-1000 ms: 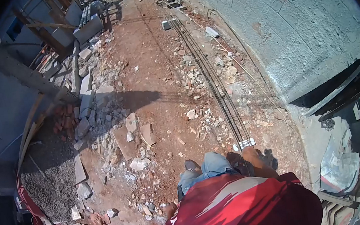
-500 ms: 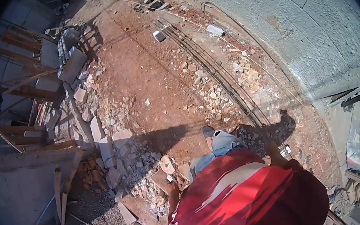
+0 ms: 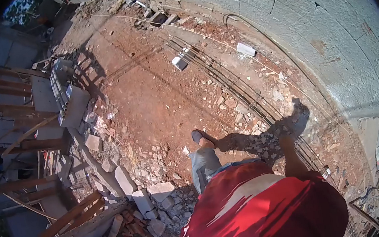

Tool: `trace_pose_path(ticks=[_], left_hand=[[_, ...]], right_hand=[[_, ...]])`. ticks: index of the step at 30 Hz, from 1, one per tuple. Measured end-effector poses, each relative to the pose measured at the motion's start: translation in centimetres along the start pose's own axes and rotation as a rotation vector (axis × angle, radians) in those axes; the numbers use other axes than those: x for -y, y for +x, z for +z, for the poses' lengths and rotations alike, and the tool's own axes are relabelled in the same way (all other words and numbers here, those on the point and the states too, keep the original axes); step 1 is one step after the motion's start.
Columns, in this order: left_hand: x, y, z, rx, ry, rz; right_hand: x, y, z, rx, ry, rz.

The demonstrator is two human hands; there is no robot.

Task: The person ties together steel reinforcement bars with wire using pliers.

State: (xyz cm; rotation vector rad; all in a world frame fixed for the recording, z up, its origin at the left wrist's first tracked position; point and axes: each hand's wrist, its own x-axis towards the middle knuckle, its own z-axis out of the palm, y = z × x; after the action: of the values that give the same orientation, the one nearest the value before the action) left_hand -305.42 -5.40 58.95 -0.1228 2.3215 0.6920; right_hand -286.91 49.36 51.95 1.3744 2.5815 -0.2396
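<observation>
My right hand (image 3: 287, 142) hangs low in front of my red shirt (image 3: 256, 200), in shadow beside a bundle of long thin steel rods (image 3: 238, 94). Its fingers are too dark and small to make out, and I cannot tell whether it holds anything. The rods run along the ground, with a pale block (image 3: 180, 63) by their far part. My left hand is out of sight. One leg in jeans (image 3: 205, 166) is stretched forward, its dark shoe (image 3: 197, 136) on the reddish dirt.
A grey block wall (image 3: 303, 43) curves along the right. Broken rubble (image 3: 160, 191) and wooden beams (image 3: 73, 215) lie on the left. A white block (image 3: 246, 49) rests near the wall, and a thin line (image 3: 218, 40) runs along the ground.
My view has shifted over the ground as my leg swung to the left. My left hand, seen earlier beside the shirt, has gone out of view. My right arm shows further out.
</observation>
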Motion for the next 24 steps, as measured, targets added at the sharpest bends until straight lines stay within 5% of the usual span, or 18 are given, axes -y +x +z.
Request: trace_pose_path(ticks=[1,2,7,9,13,17,19,21,24], left_hand=[[-1.2,2.2,-2.2,0.006,-0.017,-0.004],[-2.0,4.4,-4.5,0.007,-0.048,-0.006],[-12.0,19.5,-19.5,-0.020,-0.281,0.109],[-16.8,29.4,-25.3,-0.069,-0.085,0.265],[-35.1,40.1,-33.7,-0.201,0.072,0.546],[-48.2,53.2,-32.3,-0.063,-0.001,0.605],[-52.7,59.2,-28.9,-0.165,-0.141,0.714],[-59.1,61.1,-25.1,-0.099,0.044,0.542],[-66.3,60.4,-19.3,0.100,0.107,0.660]], right_hand=[[1.9,0.0,-1.4,-0.200,0.055,0.138],[3.9,-0.2,-2.4,-0.045,0.193,0.386],[14.6,2.3,-5.6,0.079,0.410,0.642],[18.2,5.1,-3.2,0.056,0.447,0.730],[24.3,8.3,-0.2,0.082,0.504,0.917],[30.7,14.1,7.4,0.102,0.514,1.103],[33.0,16.8,9.8,0.197,0.340,0.837],[36.1,20.7,10.9,0.252,0.404,0.977],[39.7,25.6,10.1,0.345,0.415,1.217]])
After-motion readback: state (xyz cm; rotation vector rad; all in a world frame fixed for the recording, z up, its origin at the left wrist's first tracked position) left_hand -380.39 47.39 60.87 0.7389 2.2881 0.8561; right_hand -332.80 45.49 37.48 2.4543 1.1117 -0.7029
